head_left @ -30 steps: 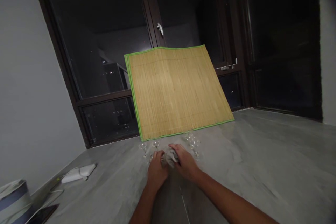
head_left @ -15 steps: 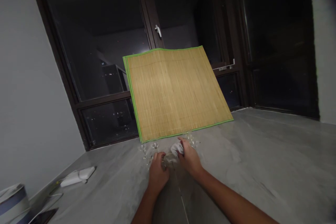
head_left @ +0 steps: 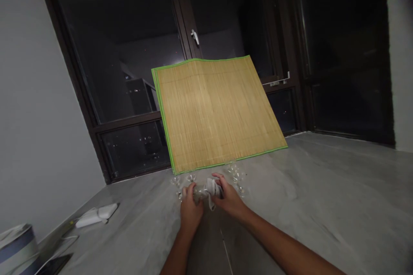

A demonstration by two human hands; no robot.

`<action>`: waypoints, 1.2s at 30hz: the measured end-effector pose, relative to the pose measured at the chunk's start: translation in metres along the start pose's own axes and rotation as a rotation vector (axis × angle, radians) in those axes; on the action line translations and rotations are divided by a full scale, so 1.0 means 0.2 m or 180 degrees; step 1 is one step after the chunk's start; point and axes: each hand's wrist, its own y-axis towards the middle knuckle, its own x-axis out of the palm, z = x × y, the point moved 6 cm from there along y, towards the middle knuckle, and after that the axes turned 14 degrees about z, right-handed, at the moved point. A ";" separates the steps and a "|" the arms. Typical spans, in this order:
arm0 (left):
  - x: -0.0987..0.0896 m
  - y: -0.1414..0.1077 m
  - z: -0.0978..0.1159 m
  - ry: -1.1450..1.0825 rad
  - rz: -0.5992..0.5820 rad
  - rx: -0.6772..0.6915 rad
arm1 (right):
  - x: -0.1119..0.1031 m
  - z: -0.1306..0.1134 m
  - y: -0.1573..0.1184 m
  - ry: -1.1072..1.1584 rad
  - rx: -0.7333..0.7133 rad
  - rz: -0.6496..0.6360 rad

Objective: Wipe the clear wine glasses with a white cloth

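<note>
My left hand (head_left: 190, 208) is closed around one end of a clear glass vessel (head_left: 200, 190), whose exact kind I cannot make out. It lies sideways between my hands. A crumpled white cloth (head_left: 211, 187) covers its right end, with a loose corner hanging down. My right hand (head_left: 228, 197) grips the cloth against the glass, index finger raised. Just beyond my left hand stand small clear glasses (head_left: 191, 177). More clear glasses (head_left: 237, 175) stand past my right hand, their shapes faint against the grey surface.
A bamboo mat (head_left: 216, 111) with green edging leans on the dark window behind the glasses. On the left of the grey marbled surface (head_left: 306, 206) lie a white bundled object (head_left: 97, 215), a cable, a dark flat object (head_left: 56, 265) and a blue-and-white container (head_left: 17, 249).
The glass has turned sideways and come up between my hands. The cloth now wraps its right end. My left hand has shifted slightly left.
</note>
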 end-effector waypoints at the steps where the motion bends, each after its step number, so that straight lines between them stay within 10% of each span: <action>1: -0.01 0.00 0.00 0.0042 0.0021 -0.0015 | 0.01 0.00 -0.01 0.0060 0.0001 -0.0123; 17: 0.10 -0.10 0.06 0.0015 -0.0722 0.0099 | 0.06 0.07 -0.05 -0.0173 0.0189 -0.0463; 36: 0.10 -0.06 0.02 -0.0303 -0.0438 0.0194 | 0.04 0.04 -0.03 -0.0265 0.0044 -0.0143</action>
